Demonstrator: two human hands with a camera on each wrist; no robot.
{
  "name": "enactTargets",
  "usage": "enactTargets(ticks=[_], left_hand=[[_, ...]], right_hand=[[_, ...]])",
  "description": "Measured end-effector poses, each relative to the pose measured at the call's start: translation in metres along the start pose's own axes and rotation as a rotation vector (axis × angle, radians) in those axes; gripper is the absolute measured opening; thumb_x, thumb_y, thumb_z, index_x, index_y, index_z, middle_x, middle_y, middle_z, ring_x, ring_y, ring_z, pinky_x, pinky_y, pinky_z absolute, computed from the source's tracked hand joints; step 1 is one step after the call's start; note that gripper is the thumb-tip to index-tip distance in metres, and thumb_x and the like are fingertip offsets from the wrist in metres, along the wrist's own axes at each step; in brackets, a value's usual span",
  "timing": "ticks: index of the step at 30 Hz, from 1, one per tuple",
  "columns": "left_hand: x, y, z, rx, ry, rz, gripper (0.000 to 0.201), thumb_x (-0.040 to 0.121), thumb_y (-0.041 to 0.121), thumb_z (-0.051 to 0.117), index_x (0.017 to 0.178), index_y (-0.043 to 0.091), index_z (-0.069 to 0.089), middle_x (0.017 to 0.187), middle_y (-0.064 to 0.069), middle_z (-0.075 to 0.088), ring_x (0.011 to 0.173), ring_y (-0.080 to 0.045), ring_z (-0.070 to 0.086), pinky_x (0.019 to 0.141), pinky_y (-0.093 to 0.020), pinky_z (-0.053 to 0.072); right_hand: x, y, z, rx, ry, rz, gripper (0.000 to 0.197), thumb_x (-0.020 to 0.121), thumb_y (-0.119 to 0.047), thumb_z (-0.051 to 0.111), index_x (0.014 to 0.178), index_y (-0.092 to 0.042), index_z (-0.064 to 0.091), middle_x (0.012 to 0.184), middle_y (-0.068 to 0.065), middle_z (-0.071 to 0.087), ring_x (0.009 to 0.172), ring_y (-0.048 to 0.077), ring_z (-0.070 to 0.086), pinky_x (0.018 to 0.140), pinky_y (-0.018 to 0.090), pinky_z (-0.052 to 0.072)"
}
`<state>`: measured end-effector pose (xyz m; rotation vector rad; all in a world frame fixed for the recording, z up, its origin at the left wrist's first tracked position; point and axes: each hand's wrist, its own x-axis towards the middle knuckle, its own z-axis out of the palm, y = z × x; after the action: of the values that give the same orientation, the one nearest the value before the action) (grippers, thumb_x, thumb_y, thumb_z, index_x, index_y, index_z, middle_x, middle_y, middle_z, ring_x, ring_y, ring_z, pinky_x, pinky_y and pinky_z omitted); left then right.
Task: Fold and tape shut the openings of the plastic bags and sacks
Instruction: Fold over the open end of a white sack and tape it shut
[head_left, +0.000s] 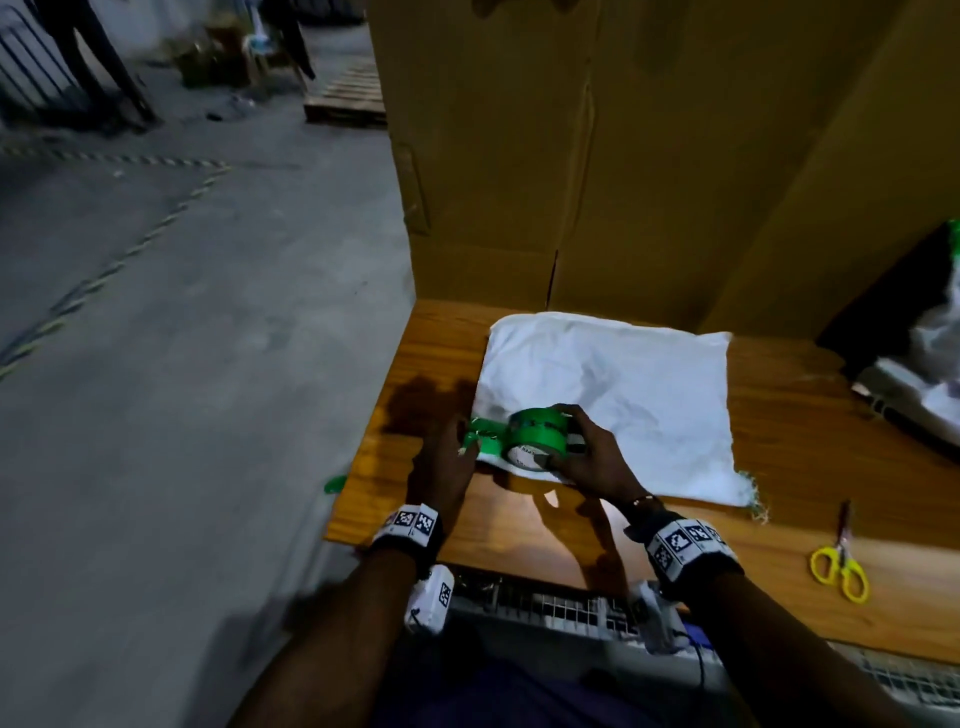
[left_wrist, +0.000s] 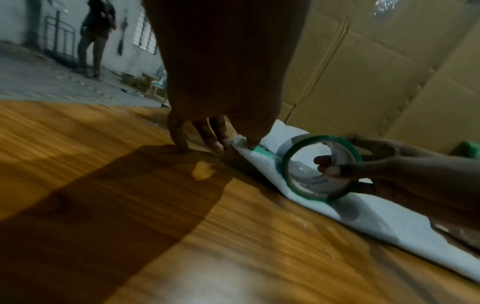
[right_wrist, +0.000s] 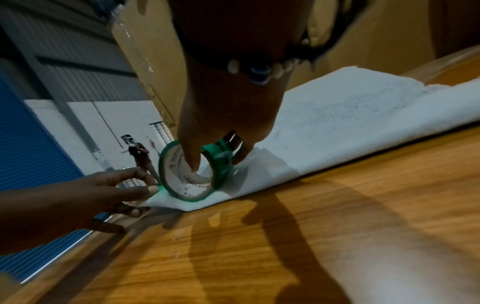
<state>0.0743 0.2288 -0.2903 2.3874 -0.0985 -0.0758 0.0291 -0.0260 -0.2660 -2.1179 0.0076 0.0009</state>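
Observation:
A white woven sack (head_left: 623, 379) lies flat on the wooden table (head_left: 779, 571), its near edge folded over. My right hand (head_left: 566, 441) grips a roll of green tape (head_left: 537, 439) standing on the sack's near left corner, thumb inside the core (right_wrist: 192, 160) and fingers (right_wrist: 241, 156) on the outer side. A short length of tape runs from the roll to my left hand (head_left: 460, 441). In the left wrist view, that hand (left_wrist: 241, 145) pinches the sack's corner (left_wrist: 240, 142), thumb pressing the green tape end (left_wrist: 259, 150) onto it. The roll (left_wrist: 320, 166) stands just right of it.
Yellow-handled scissors (head_left: 839, 566) lie on the table at the right. Tall cardboard boxes (head_left: 571, 156) stand behind the table. Clear plastic bags (head_left: 935, 374) are piled at the far right. A green tape scrap (head_left: 335, 484) sticks at the table's left edge. A person (left_wrist: 96, 39) stands far off.

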Motion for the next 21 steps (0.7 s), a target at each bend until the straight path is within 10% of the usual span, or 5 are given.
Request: enactTargets(ticks=[9, 14, 17, 21], left_hand=[[0.003, -0.018, -0.010, 0.325, -0.027, 0.042, 0.048, 0.099, 0.034, 0.058, 0.147, 0.033, 0.050, 0.143, -0.012, 0.057, 0.129, -0.039, 0.055, 0.100, -0.054, 0.051], [0.002, -0.026, 0.000, 0.436, -0.071, 0.372, 0.065, 0.097, 0.013, 0.055, 0.160, 0.011, 0.036, 0.161, -0.017, 0.039, 0.145, -0.035, 0.042, 0.119, -0.050, 0.036], [-0.004, -0.039, -0.001, 0.335, -0.206, 0.472, 0.088, 0.098, 0.034, 0.053, 0.167, 0.011, 0.003, 0.173, -0.012, 0.015, 0.160, -0.026, 0.015, 0.131, -0.047, 0.007], [-0.005, -0.044, -0.006, 0.354, -0.222, 0.498, 0.096, 0.097, 0.058, 0.049, 0.167, 0.016, 0.000, 0.175, -0.004, 0.006, 0.161, -0.016, 0.002, 0.130, -0.051, 0.004]], right_hand=[[-0.005, 0.013, 0.048, 0.086, -0.031, 0.048, 0.077, 0.090, -0.032, 0.082, 0.153, -0.030, 0.038, 0.144, -0.008, 0.061, 0.132, 0.010, 0.058, 0.106, 0.047, 0.053], [-0.005, 0.023, 0.073, 0.018, 0.079, 0.076, 0.085, 0.087, -0.055, 0.076, 0.156, -0.039, 0.030, 0.135, -0.001, 0.062, 0.121, 0.023, 0.060, 0.096, 0.053, 0.055], [-0.001, 0.024, 0.078, -0.012, 0.133, 0.037, 0.084, 0.090, -0.057, 0.074, 0.159, -0.035, 0.031, 0.134, -0.001, 0.066, 0.116, 0.021, 0.066, 0.089, 0.050, 0.059], [-0.007, 0.016, 0.084, 0.025, 0.176, -0.018, 0.080, 0.095, -0.048, 0.071, 0.162, -0.030, 0.031, 0.150, -0.004, 0.056, 0.131, 0.016, 0.057, 0.103, 0.047, 0.054]])
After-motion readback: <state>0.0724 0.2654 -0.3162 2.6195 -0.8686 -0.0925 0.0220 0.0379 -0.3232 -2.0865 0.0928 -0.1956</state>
